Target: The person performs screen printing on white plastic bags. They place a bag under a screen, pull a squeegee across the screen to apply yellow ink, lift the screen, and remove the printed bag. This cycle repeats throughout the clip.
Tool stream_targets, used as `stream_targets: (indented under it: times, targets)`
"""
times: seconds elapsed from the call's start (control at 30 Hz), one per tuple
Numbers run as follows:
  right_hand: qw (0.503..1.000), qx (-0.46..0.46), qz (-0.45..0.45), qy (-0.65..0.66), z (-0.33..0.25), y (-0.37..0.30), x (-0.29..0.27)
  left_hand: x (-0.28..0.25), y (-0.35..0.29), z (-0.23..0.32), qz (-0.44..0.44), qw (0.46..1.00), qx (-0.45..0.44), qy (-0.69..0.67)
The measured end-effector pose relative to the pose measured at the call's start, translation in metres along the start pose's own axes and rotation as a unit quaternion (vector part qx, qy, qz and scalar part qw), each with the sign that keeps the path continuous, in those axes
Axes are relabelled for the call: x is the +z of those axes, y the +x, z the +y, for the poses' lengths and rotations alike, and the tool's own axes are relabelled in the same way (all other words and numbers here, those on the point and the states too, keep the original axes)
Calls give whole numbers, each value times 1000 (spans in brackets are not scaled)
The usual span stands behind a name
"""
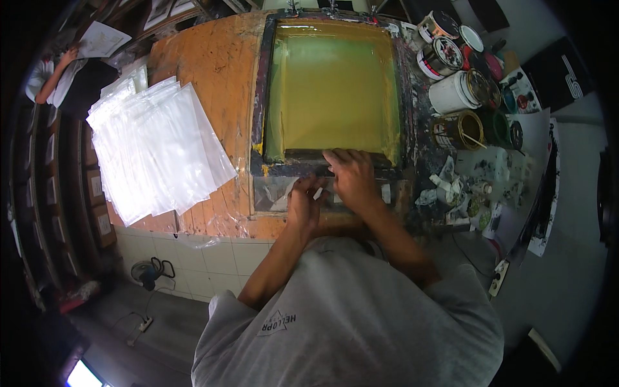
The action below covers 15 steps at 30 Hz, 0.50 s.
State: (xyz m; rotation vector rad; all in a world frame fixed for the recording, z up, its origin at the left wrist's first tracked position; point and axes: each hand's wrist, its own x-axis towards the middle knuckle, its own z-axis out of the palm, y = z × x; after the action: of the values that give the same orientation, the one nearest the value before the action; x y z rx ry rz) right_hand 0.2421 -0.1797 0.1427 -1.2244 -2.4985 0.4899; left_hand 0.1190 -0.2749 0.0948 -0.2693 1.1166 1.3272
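Head view: my right hand lies flat, fingers spread, on the near edge of the screen frame. My left hand pinches a clear bag beneath. Open paint cans stand right; contents unclear.

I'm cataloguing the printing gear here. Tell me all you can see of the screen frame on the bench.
The screen frame is a square, dark, ink-stained frame holding yellow-green mesh. It lies flat on the orange worktop, far edge at clamps. The right hand rests on its near rail; the left hand is just below, at a clear sheet.
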Motion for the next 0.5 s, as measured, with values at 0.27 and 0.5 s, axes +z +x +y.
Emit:
stream_targets:
  times: [0.27, 0.5]
  targets:
    - [992, 23, -71, -106, 22, 26, 18, -6, 17, -13, 31, 999, 7, -6]
    - [992, 5, -12, -127, 53, 22, 56, -5, 23, -17, 55, 999, 1, 0]
